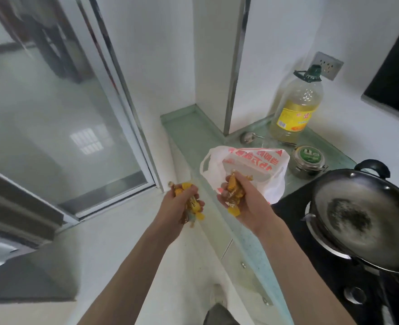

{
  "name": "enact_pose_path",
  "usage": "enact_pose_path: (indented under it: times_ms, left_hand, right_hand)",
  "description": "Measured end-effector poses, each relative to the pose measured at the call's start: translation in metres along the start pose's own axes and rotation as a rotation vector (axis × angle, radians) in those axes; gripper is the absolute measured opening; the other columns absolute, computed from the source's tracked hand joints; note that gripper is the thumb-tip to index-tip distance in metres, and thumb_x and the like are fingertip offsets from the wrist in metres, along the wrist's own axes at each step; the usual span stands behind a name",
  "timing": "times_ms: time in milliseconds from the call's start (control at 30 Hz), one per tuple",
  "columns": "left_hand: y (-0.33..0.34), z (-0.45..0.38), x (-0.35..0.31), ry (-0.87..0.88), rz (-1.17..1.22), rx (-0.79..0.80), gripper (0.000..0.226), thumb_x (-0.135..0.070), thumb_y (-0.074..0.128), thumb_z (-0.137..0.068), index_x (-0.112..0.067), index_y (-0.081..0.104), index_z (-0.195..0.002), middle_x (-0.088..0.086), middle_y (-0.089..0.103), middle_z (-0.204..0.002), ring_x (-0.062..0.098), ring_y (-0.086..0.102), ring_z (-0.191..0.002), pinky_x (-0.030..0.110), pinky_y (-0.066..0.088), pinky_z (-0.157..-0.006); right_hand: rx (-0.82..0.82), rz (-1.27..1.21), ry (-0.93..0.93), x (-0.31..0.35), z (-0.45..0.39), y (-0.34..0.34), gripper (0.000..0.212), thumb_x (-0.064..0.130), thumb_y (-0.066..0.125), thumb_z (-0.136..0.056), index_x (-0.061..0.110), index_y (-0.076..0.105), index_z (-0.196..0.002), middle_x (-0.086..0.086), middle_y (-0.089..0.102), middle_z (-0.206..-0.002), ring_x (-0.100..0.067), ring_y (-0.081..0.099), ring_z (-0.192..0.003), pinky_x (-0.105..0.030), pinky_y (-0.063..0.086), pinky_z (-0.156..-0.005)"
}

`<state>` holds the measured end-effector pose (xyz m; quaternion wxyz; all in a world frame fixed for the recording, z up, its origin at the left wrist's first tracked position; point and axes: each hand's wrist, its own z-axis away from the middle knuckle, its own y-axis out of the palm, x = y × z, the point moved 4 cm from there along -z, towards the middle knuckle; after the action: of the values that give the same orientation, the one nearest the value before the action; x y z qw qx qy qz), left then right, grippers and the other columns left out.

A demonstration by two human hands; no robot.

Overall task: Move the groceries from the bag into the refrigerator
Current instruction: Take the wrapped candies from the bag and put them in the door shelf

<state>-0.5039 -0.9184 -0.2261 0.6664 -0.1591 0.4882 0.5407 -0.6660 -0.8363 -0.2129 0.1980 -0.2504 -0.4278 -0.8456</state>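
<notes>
Both hands clutch yellow-wrapped snacks: left hand (184, 202) off the surface's edge, right hand (237, 195) over the bag (245, 170) near that edge. Unloading underway; next, carry them to the refrigerator.

Left hand (182, 202) and right hand (238, 195) both curled closed, forearms extended forward.

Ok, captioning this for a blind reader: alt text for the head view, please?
Each hand, left hand and right hand, grips a fistful of yellow-wrapped sweets in front of a white plastic bag on a green counter. A cooking oil bottle and wok are nearby.
</notes>
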Motion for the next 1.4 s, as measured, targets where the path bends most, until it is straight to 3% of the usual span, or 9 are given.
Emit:
enact_pose_path:
  times_ms: [100,333,567,800,933,1033,1167,1267,1400]
  left_hand:
    - [-0.015,0.038,-0.004,0.054,-0.005,-0.041,0.009,-0.008,0.064,-0.099,-0.002,0.060,-0.105,0.014,0.059,-0.083,0.027,0.065,-0.069,0.035,0.058,-0.065]
    - [-0.055,0.127,-0.006,0.169,-0.053,-0.301,0.024,-0.021,0.070,-0.097,-0.006,0.064,-0.115,0.008,0.073,-0.082,0.029,0.076,-0.080,0.052,0.060,-0.090]
    - [-0.095,0.226,0.011,0.267,-0.009,-0.546,0.020,-0.020,0.070,-0.096,-0.010,0.066,-0.113,0.010,0.074,-0.091,0.029,0.075,-0.082,0.047,0.062,-0.086]
    - [-0.154,0.323,0.018,0.393,0.062,-0.774,0.023,-0.023,0.068,-0.097,-0.005,0.061,-0.110,0.017,0.070,-0.087,0.027,0.071,-0.077,0.041,0.058,-0.075]
    - [-0.194,0.369,0.017,0.471,0.121,-0.818,0.029,-0.021,0.067,-0.099,0.006,0.059,-0.108,0.026,0.069,-0.085,0.031,0.070,-0.074,0.040,0.057,-0.068]
    - [-0.228,0.402,0.012,0.512,0.160,-0.850,0.030,-0.019,0.068,-0.098,0.006,0.058,-0.111,0.025,0.070,-0.086,0.034,0.070,-0.075,0.041,0.057,-0.070]
    - [-0.274,0.452,-0.001,0.577,0.219,-0.864,0.043,-0.024,0.077,-0.084,0.004,0.059,-0.113,0.016,0.071,-0.081,0.039,0.069,-0.082,0.053,0.053,-0.082]
    - [-0.314,0.485,-0.012,0.602,0.254,-0.858,0.028,-0.011,0.077,-0.090,0.003,0.062,-0.109,0.016,0.070,-0.081,0.039,0.069,-0.083,0.055,0.054,-0.087]
    - [-0.366,0.521,-0.029,0.618,0.331,-0.818,0.012,-0.002,0.072,-0.092,-0.001,0.062,-0.099,0.017,0.067,-0.079,0.036,0.068,-0.080,0.045,0.057,-0.082]
  right_hand:
    - [0.076,0.039,-0.005,-0.014,0.020,0.024,0.022,0.028,0.062,-0.102,0.008,0.066,-0.094,-0.008,0.067,-0.078,-0.016,0.068,-0.065,-0.029,0.060,-0.061]
    - [0.300,0.211,0.084,-0.054,0.060,0.073,0.022,0.029,0.062,-0.099,0.011,0.071,-0.089,-0.009,0.070,-0.081,-0.019,0.069,-0.070,-0.031,0.060,-0.068]
    - [0.546,0.407,0.235,-0.108,0.102,0.122,0.009,0.023,0.072,-0.092,0.014,0.073,-0.095,-0.009,0.067,-0.090,-0.018,0.066,-0.075,-0.030,0.058,-0.067]
    - [0.722,0.596,0.262,-0.173,0.154,0.180,0.020,0.030,0.068,-0.098,0.010,0.072,-0.101,-0.012,0.070,-0.095,-0.024,0.070,-0.088,-0.041,0.055,-0.087]
    - [0.802,0.602,0.302,-0.210,0.184,0.217,0.023,0.028,0.071,-0.095,0.012,0.075,-0.111,-0.013,0.072,-0.101,-0.027,0.072,-0.094,-0.044,0.056,-0.095]
    - [0.859,0.606,0.297,-0.242,0.206,0.250,0.028,0.022,0.068,-0.097,0.009,0.070,-0.122,-0.013,0.070,-0.102,-0.027,0.071,-0.092,-0.036,0.060,-0.081]
    - [0.911,0.595,0.293,-0.291,0.235,0.292,0.024,0.018,0.068,-0.098,0.009,0.071,-0.120,-0.014,0.069,-0.100,-0.028,0.070,-0.088,-0.033,0.058,-0.073]
    - [0.923,0.574,0.283,-0.326,0.256,0.327,0.020,0.016,0.067,-0.097,0.008,0.073,-0.114,-0.013,0.069,-0.096,-0.026,0.070,-0.086,-0.037,0.059,-0.079]
    - [0.938,0.597,0.246,-0.363,0.282,0.373,0.015,0.020,0.068,-0.097,0.012,0.075,-0.107,-0.012,0.067,-0.092,-0.026,0.065,-0.083,-0.039,0.051,-0.083]
